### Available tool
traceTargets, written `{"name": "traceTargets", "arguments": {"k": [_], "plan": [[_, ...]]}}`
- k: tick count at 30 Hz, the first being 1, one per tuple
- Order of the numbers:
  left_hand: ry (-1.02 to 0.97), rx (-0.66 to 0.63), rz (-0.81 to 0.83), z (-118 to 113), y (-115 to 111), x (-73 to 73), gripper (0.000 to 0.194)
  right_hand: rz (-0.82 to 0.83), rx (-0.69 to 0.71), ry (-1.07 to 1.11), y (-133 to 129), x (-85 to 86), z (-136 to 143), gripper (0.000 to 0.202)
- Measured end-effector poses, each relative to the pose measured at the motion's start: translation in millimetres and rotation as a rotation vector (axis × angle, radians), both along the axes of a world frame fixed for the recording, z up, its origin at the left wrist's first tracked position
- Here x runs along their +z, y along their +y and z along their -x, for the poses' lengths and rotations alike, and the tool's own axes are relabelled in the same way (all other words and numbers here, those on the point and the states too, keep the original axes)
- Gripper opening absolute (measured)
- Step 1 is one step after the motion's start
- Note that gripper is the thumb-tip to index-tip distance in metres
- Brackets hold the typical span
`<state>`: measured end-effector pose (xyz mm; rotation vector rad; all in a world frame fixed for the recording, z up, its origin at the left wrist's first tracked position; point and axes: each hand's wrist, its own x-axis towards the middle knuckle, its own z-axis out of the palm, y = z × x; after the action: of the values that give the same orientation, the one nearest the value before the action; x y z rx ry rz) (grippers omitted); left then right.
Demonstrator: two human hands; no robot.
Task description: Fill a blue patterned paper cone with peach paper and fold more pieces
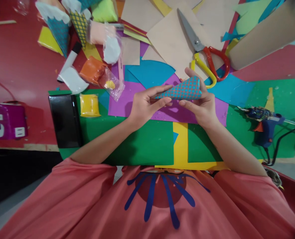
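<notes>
A blue paper cone with a brownish grid pattern lies sideways between my two hands, above a purple sheet. My left hand pinches its narrow tip, which points left. At the wide end, my right hand grips the cone, thumb below and fingers behind it. Part of those right fingers is hidden by the cone. Just beyond my right hand lie scissors with red and yellow handles, blades pointing away. Blue paper pieces lie under and behind the hands.
At the back left are finished-looking cones with white tops and packets of orange clay and yellow clay. A black phone-like slab is on the left. On the right lie a glue gun with its cord and a cardboard tube.
</notes>
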<state>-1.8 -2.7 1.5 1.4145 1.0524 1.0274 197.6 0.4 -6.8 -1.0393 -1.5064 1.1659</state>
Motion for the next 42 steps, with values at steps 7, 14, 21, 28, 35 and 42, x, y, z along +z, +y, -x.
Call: {"name": "traceTargets", "arguments": {"k": [7,14,21,28,35,42], "plan": [[0.197,0.003,-0.115,2.2,-1.4,2.3,0.043,-0.029,0.014,-0.096,-2.4,7.2,0.1,0.027],[0.245,-0.027,-0.156,3.0,-0.8,3.1,0.044,0.041,0.037,-0.091,0.3,4.3,0.9,0.041],[0.209,0.011,-0.152,3.0,0.1,-0.2,0.041,0.037,0.080,-0.111,1.1,3.6,-2.6,0.032],[0.230,0.014,-0.133,3.5,2.3,-5.6,0.038,-0.012,-0.072,-0.005,3.1,-0.4,-3.8,0.034],[0.272,0.078,-0.205,3.4,2.6,-6.7,0.036,-0.020,-0.160,0.002,3.7,-2.5,-4.1,0.024],[0.206,0.090,-0.255,5.2,1.1,-8.5,0.036,-0.036,-0.190,0.013,5.4,-9.4,-5.6,0.030]]}}
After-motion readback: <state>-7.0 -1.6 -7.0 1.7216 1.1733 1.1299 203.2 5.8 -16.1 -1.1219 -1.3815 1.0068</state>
